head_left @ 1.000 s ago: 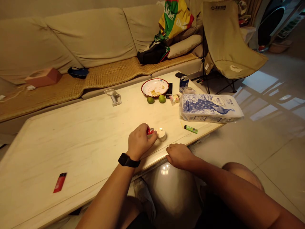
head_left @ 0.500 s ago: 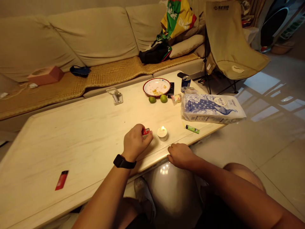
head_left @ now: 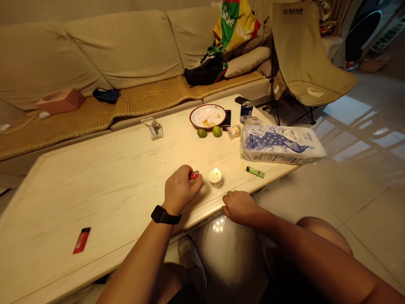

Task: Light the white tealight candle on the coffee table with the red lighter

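My left hand (head_left: 180, 190), with a black watch on its wrist, is closed around a red lighter (head_left: 194, 175); most of the lighter is hidden by the fingers. Just right of it, a small white tealight candle (head_left: 215, 179) stands upright on the table, its flame lit. My right hand (head_left: 239, 207) is closed at the front table edge (head_left: 209, 213), fingers curled over it, near the candle. A green lighter (head_left: 255, 172) lies beyond the right hand. Another red lighter (head_left: 82, 240) rests far to the left.
A wrapped tissue pack (head_left: 281, 143) overhangs the table's right end. Farther back are two green limes (head_left: 217, 131), a red-rimmed plate (head_left: 196, 123) with scraps, a blue can (head_left: 246, 109) and a white holder (head_left: 153, 128). A sofa (head_left: 126, 46) and folding chair (head_left: 303, 55) stand behind.
Almost nothing differs. Both hands keep their places, the lighter stays in my left hand, and the candle remains lit; the view shifts very slightly.
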Demonstrator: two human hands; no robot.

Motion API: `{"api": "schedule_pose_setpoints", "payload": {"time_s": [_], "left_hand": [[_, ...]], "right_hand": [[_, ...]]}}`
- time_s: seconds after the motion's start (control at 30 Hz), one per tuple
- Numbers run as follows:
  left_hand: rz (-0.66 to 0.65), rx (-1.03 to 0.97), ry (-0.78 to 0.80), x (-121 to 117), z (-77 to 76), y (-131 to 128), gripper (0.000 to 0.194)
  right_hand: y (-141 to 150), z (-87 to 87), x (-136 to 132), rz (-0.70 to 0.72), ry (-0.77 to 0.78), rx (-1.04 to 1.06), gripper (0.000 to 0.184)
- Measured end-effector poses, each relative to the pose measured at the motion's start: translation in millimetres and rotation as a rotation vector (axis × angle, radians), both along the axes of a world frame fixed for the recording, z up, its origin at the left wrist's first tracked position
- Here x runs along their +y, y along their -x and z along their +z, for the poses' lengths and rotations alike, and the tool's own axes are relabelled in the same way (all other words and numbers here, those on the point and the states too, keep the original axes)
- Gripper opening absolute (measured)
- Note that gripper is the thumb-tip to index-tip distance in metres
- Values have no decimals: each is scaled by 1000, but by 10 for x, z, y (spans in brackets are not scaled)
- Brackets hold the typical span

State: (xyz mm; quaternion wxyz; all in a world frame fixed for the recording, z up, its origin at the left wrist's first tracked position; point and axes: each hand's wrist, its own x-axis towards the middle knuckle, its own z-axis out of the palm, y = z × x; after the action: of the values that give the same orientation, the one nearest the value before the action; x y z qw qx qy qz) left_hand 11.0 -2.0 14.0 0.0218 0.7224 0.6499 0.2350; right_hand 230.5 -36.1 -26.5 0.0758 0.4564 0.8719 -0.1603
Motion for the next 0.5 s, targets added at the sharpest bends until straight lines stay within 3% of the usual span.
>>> {"api": "schedule_pose_setpoints", "payload": {"time_s": [0.5], "left_hand": [[-22,58,-11,8,-2,-67,24]], "right_hand": [[19,19,1,15,-12,-6,31]]}}
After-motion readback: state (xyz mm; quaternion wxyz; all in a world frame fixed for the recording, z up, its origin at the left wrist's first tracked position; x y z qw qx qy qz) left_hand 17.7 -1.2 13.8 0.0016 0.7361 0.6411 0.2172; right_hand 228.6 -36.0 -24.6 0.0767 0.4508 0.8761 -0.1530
